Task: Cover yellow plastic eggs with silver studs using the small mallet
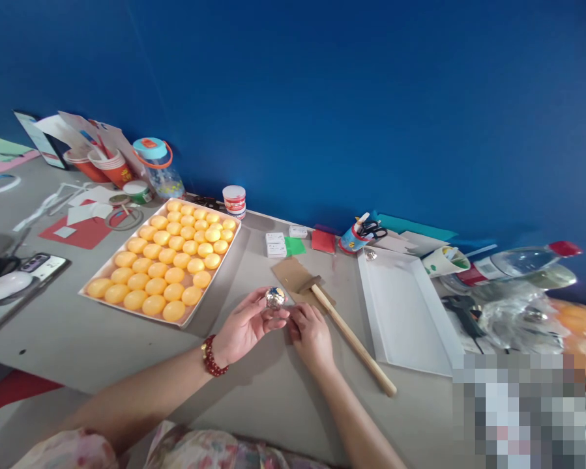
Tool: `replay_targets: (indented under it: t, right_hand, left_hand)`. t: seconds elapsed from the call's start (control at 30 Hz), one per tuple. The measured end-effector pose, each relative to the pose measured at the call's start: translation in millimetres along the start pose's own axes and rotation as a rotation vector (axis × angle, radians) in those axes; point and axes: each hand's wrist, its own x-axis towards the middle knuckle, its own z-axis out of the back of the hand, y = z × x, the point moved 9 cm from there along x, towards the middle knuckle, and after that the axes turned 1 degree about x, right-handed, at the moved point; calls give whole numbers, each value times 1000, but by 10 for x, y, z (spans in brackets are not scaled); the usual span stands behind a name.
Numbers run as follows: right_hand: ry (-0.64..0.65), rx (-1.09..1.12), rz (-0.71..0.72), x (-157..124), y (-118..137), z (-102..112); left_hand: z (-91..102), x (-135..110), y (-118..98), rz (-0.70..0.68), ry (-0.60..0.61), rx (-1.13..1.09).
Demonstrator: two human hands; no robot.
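Ball tray: the white tray (93, 291) on the left half of the table (268, 391) is packed with rows of yellow-orange balls (168, 257), pretty much full.
Empty tray: a second white tray (410, 312) sits right of the hands, nothing in it that I can see.
Cups: red paper cups (104, 166) stuffed with paper bits at the table's far left edge, next to a clear jar with a blue lid (156, 168); a small white tub (234, 200) stands by the wall behind the ball tray.
Scissor cup: a little blue cup (352, 240) holds scissors, near the far corner of the empty tray.
Foil ball: a shiny silver-wrapped ball (275, 298) sits between both hands, near the table's middle, just off the ball tray's near right corner.
Left hand: left hand (246, 329) palm up, grip closed around the foil ball from below.
Right hand: right hand (311, 332) touches the ball's right side with its fingertips; grip pinched on it.
In the way: a wooden mallet (354, 339) lies diagonally just right of the right hand, head on a brown card (293, 273).
Right edge: a plastic bottle (517, 264) on its side and crinkled plastic crowd that end.
Open room: bare table in front of the ball tray and along the near edge.
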Motion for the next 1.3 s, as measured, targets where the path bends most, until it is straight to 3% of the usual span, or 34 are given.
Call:
replay_targets:
  t: [0.33,0.53,0.83,1.0,1.13,1.3]
  right_hand:
    - [11,30,-15,-51,30,-7]
    - [-41,135,-56,-40,31,85]
    - [-26,714,-339,-166,-350,-22]
    - [-36,981,-450,-180,-416,-107]
    - [-65,1062,-521,-173,-439,-86]
    - [27,1209,-660,-235,-453,-185]
  left_hand:
    - [-9,-11,-18,-31,14,21]
    - [-82,-40,-89,-123,77,127]
    - [-16,-43,-193,-246,-11,321]
    - [-20,-54,-216,-276,-23,385]
    - [-38,-50,-196,-243,-8,299]
    - [-83,-19,-81,-103,76,171]
